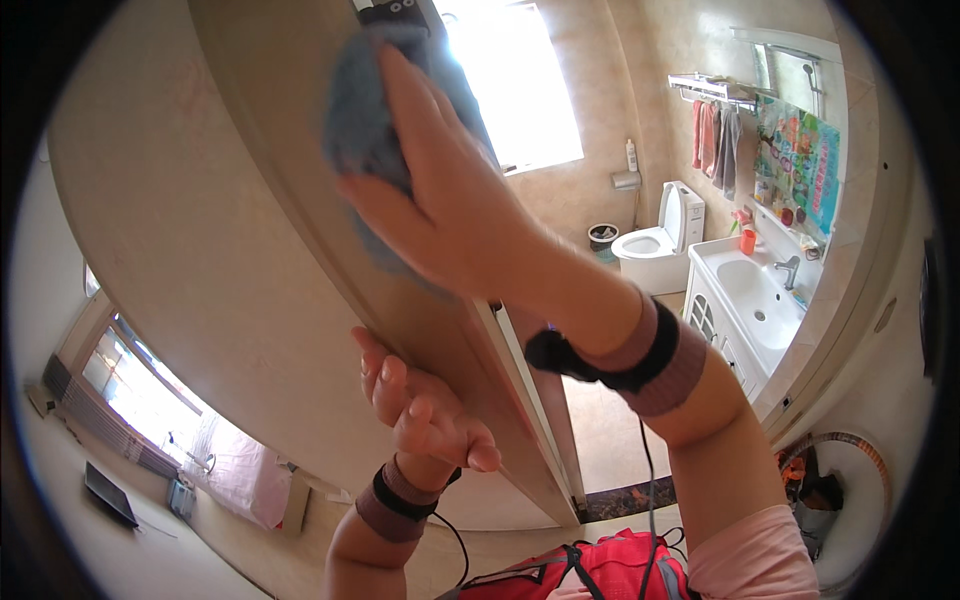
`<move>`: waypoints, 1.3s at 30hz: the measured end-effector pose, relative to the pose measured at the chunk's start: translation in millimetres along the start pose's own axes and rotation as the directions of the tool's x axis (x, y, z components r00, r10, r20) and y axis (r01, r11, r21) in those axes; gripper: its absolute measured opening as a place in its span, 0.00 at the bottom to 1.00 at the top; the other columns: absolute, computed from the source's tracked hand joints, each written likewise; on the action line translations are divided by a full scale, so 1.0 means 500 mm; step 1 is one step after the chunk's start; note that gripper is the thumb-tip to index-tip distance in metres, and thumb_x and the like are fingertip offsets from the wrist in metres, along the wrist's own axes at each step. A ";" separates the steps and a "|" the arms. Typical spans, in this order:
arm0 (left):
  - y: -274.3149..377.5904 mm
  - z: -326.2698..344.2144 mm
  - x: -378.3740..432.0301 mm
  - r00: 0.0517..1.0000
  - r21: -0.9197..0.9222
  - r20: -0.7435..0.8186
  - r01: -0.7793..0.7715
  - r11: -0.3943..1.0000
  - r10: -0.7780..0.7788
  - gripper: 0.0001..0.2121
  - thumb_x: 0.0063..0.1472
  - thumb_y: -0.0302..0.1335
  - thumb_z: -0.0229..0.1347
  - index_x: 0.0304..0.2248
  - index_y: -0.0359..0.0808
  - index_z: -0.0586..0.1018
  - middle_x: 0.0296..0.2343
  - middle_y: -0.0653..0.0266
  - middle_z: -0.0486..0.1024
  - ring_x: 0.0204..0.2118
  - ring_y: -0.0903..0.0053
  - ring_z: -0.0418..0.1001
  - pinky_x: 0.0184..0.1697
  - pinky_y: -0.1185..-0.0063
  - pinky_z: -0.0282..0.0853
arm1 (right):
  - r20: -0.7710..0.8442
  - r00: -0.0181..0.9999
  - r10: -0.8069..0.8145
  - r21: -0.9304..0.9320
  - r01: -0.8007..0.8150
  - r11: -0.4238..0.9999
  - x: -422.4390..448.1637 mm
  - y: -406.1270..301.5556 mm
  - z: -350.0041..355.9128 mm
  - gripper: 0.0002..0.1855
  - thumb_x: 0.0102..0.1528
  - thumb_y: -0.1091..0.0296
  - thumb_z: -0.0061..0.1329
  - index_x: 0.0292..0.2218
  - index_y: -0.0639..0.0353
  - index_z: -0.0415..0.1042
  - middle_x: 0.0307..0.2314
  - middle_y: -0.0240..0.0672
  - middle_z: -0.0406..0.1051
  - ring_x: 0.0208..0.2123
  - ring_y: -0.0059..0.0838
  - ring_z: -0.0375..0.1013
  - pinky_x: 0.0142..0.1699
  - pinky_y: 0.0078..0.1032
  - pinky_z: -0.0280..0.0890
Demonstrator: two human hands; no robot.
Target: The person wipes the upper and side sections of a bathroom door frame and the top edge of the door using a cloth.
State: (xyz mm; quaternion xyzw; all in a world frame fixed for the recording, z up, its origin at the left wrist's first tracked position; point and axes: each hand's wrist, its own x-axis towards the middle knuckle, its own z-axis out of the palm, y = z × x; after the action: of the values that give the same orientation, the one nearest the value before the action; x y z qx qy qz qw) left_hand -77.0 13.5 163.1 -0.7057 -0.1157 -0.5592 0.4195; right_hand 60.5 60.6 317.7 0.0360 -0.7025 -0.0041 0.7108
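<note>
A bunched blue-grey cloth (360, 112) is in my right hand (457, 202), pressed against the brown band of a tall beige door (217, 300). The hand and cloth look slightly blurred. Just above the cloth, a dark metal door fitting (409, 11) shows in part at the picture's top. My left hand (427, 416) is lower down, in front of the door, palm turned up. Its fingers are loosely curled and apart, with nothing in them. Whether it touches the door, I cannot tell. Both wrists wear bands, with thin dark cables hanging from them.
Beyond the doorway are a white toilet (649, 251), a waste bin (603, 236) and a washbasin (761, 296). Towels (716, 142) hang on a wall rack. A dark threshold strip (626, 502) crosses the floor. At far left is a wall-mounted screen (110, 493).
</note>
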 end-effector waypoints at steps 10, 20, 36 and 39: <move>0.005 0.014 -0.002 0.998 -0.054 -0.044 0.041 0.998 -0.043 0.37 0.65 0.59 0.33 0.61 0.38 0.52 0.62 0.44 0.48 0.67 0.46 0.42 0.68 0.47 0.38 | 0.125 0.954 0.272 -0.162 -0.251 0.954 -0.311 -0.070 -0.028 0.43 0.53 0.69 0.53 0.62 0.77 0.45 0.57 0.68 0.52 0.58 0.70 0.56 0.61 0.47 0.57; 0.004 0.012 0.001 0.994 -0.037 -0.080 0.068 0.997 -0.070 0.34 0.66 0.58 0.34 0.60 0.40 0.57 0.59 0.47 0.58 0.64 0.50 0.52 0.67 0.49 0.45 | 0.161 0.973 0.164 -0.225 -0.125 0.966 -0.225 -0.050 -0.030 0.46 0.54 0.69 0.53 0.63 0.79 0.41 0.59 0.70 0.49 0.60 0.70 0.52 0.64 0.50 0.50; 0.012 -0.001 0.007 0.995 -0.029 -0.055 0.085 0.996 -0.087 0.34 0.65 0.59 0.37 0.59 0.42 0.56 0.57 0.50 0.60 0.63 0.55 0.55 0.66 0.47 0.46 | 0.112 0.975 0.191 -0.203 -0.165 0.965 -0.274 -0.059 -0.024 0.46 0.51 0.66 0.57 0.62 0.77 0.47 0.57 0.67 0.54 0.56 0.67 0.59 0.59 0.45 0.60; 0.009 0.009 0.007 0.995 -0.055 -0.059 0.079 0.995 -0.082 0.35 0.64 0.61 0.37 0.60 0.43 0.55 0.56 0.50 0.61 0.63 0.54 0.56 0.66 0.46 0.46 | 0.157 0.933 0.324 -0.204 -0.290 0.935 -0.425 -0.087 -0.038 0.44 0.52 0.64 0.57 0.61 0.77 0.49 0.57 0.69 0.54 0.57 0.68 0.59 0.60 0.47 0.58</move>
State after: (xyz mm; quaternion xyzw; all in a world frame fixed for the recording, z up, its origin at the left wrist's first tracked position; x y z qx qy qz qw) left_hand -69.7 12.8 164.1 -0.6936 -0.1163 -0.6000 0.3813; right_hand 78.9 30.0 102.7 -0.1384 -0.7602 0.0416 0.6335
